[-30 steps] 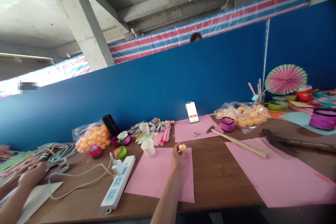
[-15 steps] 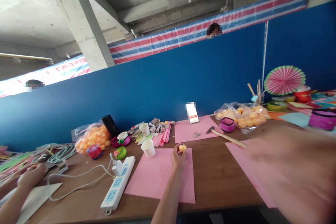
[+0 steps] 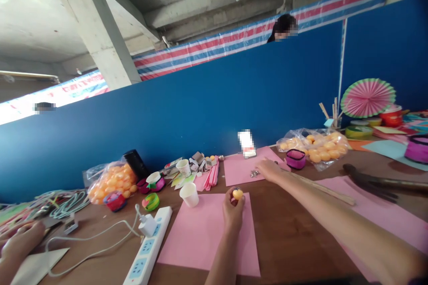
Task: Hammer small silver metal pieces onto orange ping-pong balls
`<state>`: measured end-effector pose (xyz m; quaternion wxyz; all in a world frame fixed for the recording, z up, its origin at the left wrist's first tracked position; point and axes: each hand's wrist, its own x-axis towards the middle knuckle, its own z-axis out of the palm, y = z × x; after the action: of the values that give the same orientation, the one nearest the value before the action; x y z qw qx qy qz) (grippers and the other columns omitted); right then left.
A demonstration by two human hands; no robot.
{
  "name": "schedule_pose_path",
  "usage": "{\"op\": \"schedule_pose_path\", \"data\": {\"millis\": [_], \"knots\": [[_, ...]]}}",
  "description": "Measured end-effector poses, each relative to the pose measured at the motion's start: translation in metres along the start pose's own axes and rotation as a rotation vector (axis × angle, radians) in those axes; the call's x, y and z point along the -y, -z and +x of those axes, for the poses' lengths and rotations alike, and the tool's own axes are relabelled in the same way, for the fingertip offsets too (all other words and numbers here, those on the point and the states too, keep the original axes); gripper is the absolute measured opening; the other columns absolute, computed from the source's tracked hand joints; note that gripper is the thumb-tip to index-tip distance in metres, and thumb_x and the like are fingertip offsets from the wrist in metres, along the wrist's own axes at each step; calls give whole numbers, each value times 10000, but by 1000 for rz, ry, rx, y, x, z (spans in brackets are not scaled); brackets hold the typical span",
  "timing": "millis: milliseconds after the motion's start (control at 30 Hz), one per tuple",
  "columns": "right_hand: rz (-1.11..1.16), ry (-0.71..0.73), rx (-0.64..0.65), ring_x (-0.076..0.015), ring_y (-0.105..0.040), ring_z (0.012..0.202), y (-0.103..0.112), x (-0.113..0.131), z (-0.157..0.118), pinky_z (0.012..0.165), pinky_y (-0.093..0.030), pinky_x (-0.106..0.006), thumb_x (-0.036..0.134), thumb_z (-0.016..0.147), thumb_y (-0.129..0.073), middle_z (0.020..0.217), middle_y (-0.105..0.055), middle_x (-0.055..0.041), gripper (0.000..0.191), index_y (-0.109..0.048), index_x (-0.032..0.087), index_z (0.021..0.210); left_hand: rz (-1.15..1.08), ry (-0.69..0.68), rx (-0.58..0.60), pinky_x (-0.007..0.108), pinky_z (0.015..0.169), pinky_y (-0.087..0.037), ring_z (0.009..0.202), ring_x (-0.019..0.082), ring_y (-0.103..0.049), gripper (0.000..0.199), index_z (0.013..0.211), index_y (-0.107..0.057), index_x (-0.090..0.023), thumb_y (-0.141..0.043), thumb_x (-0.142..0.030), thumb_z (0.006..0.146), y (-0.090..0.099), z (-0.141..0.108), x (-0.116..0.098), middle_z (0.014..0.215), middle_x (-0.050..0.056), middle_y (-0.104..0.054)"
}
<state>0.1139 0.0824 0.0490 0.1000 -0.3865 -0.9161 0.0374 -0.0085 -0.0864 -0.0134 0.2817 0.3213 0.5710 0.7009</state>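
My left hand pinches an orange ball above the near pink sheet. Out over the far pink sheet, my right hand reaches down beside a little group of small metal pieces; its fingertips are too small to make out. My right forearm crosses over the wooden handle of a hammer, whose head is mostly hidden behind the hand. A dark claw hammer lies on the right. Near the left hand stands a white paper cup.
A power strip with a white plug and cable lies left of the sheet. Bags of orange balls stand left and right. A phone leans at the blue partition. Another person's hands are at far left.
My right hand has moved from the near right to the far pink sheet, and the dark claw hammer now shows at right. My left hand still holds the ball. The view has shifted slightly.
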Motion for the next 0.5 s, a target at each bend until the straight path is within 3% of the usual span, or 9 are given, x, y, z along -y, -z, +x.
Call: {"op": "schedule_pose_path", "data": {"millis": [133, 400, 500], "knots": [[-36, -17, 19, -158, -551, 867, -13, -5, 7, 788, -431, -361, 329, 860, -488, 922, -594, -35, 210, -583, 142, 873, -4, 29, 22, 228, 572, -485, 720, 157, -614, 510, 1075, -534, -138, -684, -313, 619, 0, 0, 1, 970, 120, -620], [13, 19, -11, -227, -516, 947, -21, -15, 15, 667, -371, -267, 163, 838, -444, 918, -639, -98, 190, -578, 165, 973, -69, 29, -5, 239, 657, -492, 735, 132, -607, 479, 1065, -527, -139, -683, -280, 635, -1, 0, 1, 985, 110, -604], [56, 33, -10, -223, -534, 903, -23, -20, 18, 636, -357, -251, 176, 821, -463, 863, -647, -82, 157, -601, 171, 896, -94, 31, -19, 250, 667, -499, 732, 131, -606, 507, 1081, -522, -144, -694, -286, 626, -1, -1, 1, 996, 106, -598]]}}
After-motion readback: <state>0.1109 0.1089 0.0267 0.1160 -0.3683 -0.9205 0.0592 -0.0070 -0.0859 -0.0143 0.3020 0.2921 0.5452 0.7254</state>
